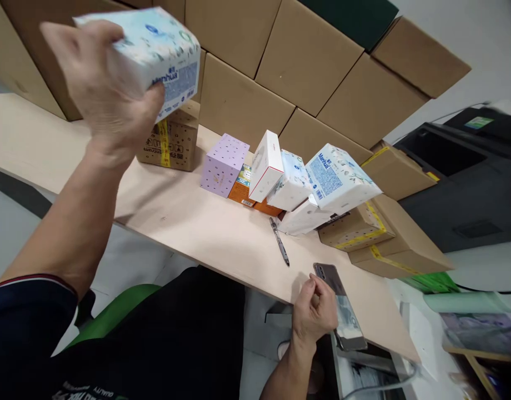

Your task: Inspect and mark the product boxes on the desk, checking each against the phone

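Observation:
My left hand [109, 94] is closed around a white and pale-blue pack of tissues [168, 55], raised above the left part of the table. A small cardboard box [183, 139] with yellow tape stands below and behind that pack. My right hand [316, 308] rests at the table's front edge, its fingers curled into a loose fist with nothing visible inside. Right beside it lies a phone [342, 311] in a clear case, with what looks like a banknote on its back. A pen [279, 241] lies on the table beyond my right hand.
Mid-table stand a lilac box [224, 164], an orange box [241, 193], a white box [266, 165] and more tissue packs [336, 176]. Large cartons [243, 100] are stacked along the back. Taped cartons [399, 239] and a dark machine [455, 183] occupy the right side.

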Motion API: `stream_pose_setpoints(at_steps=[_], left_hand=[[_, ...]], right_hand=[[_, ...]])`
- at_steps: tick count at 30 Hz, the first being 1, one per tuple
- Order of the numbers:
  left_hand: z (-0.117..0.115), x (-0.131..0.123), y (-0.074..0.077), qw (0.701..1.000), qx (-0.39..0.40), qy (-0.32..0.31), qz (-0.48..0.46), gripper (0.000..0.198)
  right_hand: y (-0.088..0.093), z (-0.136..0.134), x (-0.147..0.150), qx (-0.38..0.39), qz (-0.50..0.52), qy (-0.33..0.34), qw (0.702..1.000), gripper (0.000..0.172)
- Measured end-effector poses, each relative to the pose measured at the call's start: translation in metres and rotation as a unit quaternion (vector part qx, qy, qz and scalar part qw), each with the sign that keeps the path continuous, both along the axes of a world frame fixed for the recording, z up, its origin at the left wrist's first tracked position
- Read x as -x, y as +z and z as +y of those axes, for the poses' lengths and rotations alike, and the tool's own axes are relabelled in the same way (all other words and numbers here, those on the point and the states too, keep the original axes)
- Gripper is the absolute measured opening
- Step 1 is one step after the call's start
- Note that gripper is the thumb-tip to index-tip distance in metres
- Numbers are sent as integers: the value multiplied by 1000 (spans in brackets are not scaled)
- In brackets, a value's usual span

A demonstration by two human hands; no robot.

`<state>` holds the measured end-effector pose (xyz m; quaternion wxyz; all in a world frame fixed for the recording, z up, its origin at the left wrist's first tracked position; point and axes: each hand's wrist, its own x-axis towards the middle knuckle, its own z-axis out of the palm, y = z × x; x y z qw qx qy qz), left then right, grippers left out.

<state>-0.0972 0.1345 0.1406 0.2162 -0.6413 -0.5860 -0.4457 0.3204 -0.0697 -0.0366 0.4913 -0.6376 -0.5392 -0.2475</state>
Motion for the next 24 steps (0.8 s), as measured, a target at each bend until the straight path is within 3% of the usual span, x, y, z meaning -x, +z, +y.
stream_pose_setpoints(at_steps=[2, 4, 6, 8, 10, 12, 14, 17, 24], left_hand=[[18, -7, 6, 992, 56, 55, -101, 62], [25, -14, 8, 982, 96, 67, -147, 72], [22, -21, 4, 986, 78, 55, -137, 93], [11, -31, -5, 993, 32, 32, -104, 100], [-3, -47, -18, 996, 24, -5, -87, 80], [-15, -68, -31, 990, 99, -77, -66, 53], [-21, -90, -42, 975, 185, -114, -35, 54], [-18, -116, -48, 955, 273, -116, 21, 62], [1, -130, -43, 952, 292, -85, 27, 54]], right_hand=[[0, 0, 0, 0, 0, 3, 1000, 17], [-1, 0, 0, 2, 1, 3, 1000, 16], [-3, 1, 0, 1, 1, 2, 1000, 15], [-4, 1, -1, -5, 0, -1, 1000, 16], [-5, 2, -2, -12, -5, -7, 1000, 16], [-6, 2, -2, -11, -9, -12, 1000, 16], [-5, 3, -2, -8, -10, -16, 1000, 18], [-4, 2, -1, -2, -9, -19, 1000, 20], [-5, 1, 1, -7, -19, -24, 1000, 19]])
